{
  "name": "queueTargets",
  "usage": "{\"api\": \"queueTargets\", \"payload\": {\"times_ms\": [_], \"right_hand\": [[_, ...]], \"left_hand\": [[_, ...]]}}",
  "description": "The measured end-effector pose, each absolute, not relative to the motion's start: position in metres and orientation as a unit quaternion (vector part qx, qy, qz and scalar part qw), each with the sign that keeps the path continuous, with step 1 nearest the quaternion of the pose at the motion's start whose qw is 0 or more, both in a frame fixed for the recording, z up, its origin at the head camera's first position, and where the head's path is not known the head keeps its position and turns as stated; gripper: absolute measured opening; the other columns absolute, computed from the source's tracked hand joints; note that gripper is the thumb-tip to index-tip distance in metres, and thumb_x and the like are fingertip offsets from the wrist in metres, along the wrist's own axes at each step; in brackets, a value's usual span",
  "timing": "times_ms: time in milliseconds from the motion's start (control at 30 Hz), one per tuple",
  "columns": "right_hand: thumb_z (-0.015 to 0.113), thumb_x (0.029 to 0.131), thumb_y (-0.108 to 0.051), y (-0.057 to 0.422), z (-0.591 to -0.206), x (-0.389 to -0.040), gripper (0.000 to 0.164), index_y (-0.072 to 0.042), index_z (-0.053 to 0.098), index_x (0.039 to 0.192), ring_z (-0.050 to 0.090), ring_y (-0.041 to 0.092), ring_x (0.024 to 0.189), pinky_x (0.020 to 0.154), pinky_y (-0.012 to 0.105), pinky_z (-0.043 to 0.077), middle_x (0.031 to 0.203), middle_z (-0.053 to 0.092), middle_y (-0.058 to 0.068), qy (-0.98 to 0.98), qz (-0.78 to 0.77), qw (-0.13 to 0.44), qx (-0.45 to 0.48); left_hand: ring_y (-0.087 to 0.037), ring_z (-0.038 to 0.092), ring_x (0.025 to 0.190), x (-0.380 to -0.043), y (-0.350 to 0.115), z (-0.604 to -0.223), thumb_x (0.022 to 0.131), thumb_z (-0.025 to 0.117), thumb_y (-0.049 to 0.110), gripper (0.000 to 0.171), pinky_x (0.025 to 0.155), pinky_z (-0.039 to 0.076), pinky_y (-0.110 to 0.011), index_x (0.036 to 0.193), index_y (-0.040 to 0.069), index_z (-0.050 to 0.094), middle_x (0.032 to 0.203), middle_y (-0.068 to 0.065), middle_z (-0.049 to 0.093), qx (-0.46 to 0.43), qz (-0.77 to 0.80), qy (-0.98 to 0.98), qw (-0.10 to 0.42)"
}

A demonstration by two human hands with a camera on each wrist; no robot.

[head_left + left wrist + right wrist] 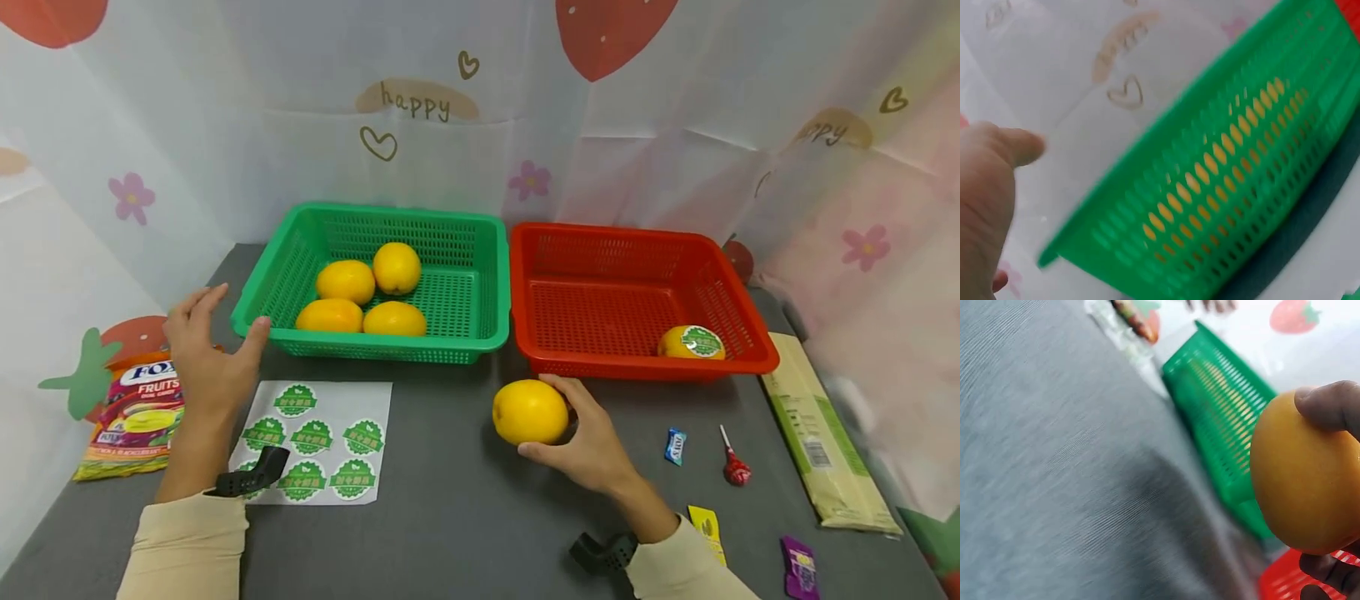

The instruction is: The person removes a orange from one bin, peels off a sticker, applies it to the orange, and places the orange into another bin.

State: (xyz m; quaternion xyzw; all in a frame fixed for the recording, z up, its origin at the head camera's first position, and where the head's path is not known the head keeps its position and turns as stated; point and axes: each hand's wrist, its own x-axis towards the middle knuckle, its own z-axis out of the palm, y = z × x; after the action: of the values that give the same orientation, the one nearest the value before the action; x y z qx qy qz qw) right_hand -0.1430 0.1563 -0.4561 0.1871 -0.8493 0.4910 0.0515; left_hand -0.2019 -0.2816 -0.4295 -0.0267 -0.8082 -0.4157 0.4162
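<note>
My right hand [592, 437] grips a yellow-orange oval fruit [530, 412] between thumb and fingers, just in front of the red basket [637, 367]. In the right wrist view the smooth fruit [1304, 481] fills the grasp. My left hand [213, 358] holds nothing; its fingers are spread, near the front left corner of the green basket [375, 346]. Several similar fruits, such as one at the back [397, 268], lie in the green basket. A stickered fruit [675, 342] lies in the red basket's front right corner. A sheet of round green stickers [330, 454] lies beside my left forearm.
A candy bag [138, 421] lies at the far left. To the right are a blue-wrapped candy [675, 447], a red lollipop [737, 471], a yellow packet [707, 532], a purple packet [800, 568] and a long beige package [828, 442]. A printed curtain [450, 167] hangs behind.
</note>
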Motion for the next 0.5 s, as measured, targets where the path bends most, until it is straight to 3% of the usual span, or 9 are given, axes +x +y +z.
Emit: {"api": "queueTargets", "payload": {"times_ms": [100,167,267,400,500], "right_hand": [[0.090,0.067,-0.028,0.158,-0.472,-0.145,0.084,-0.011,0.050,0.138,0.054,0.019,0.101,0.083,0.044,0.047,0.122,0.053,-0.002,-0.851,0.491,0.045,0.180],[0.090,0.067,-0.030,0.159,-0.479,-0.145,0.084,-0.011,0.050,0.138,0.054,0.018,0.102,0.084,0.045,0.047,0.122,0.053,-0.003,-0.855,0.486,0.044,0.177],[0.091,0.066,-0.029,0.161,-0.487,-0.145,0.086,-0.009,0.049,0.139,0.054,0.018,0.103,0.084,0.046,0.046,0.123,0.053,-0.002,-0.855,0.485,0.046,0.178],[0.090,0.067,-0.029,0.161,-0.492,-0.147,0.085,-0.010,0.049,0.139,0.053,0.019,0.104,0.085,0.047,0.045,0.124,0.052,-0.002,-0.851,0.488,0.050,0.187],[0.090,0.068,-0.030,0.160,-0.495,-0.148,0.084,-0.011,0.049,0.139,0.053,0.019,0.104,0.086,0.048,0.045,0.124,0.052,-0.002,-0.846,0.492,0.050,0.197]], "left_hand": [[-0.007,0.048,0.103,-0.192,-0.276,-0.429,0.082,0.069,0.002,0.032,0.081,0.036,-0.024,0.112,-0.005,0.068,0.109,-0.023,0.059,-0.051,-0.427,-0.780,0.456],[-0.004,0.050,0.092,-0.184,-0.273,-0.435,0.081,0.066,-0.004,0.021,0.078,0.037,-0.021,0.101,-0.009,0.069,0.096,-0.025,0.062,-0.070,-0.440,-0.774,0.450],[-0.005,0.051,0.087,-0.176,-0.269,-0.452,0.083,0.063,-0.009,0.014,0.074,0.038,-0.020,0.095,-0.009,0.071,0.090,-0.021,0.064,-0.070,-0.455,-0.796,0.393],[-0.012,0.051,0.087,-0.171,-0.273,-0.477,0.087,0.060,-0.005,0.017,0.072,0.039,-0.024,0.099,-0.004,0.073,0.095,-0.012,0.064,-0.023,-0.442,-0.840,0.312],[-0.021,0.050,0.086,-0.170,-0.279,-0.488,0.088,0.059,-0.002,0.020,0.070,0.038,-0.028,0.103,-0.004,0.072,0.099,-0.012,0.062,0.000,-0.421,-0.864,0.277]]}}
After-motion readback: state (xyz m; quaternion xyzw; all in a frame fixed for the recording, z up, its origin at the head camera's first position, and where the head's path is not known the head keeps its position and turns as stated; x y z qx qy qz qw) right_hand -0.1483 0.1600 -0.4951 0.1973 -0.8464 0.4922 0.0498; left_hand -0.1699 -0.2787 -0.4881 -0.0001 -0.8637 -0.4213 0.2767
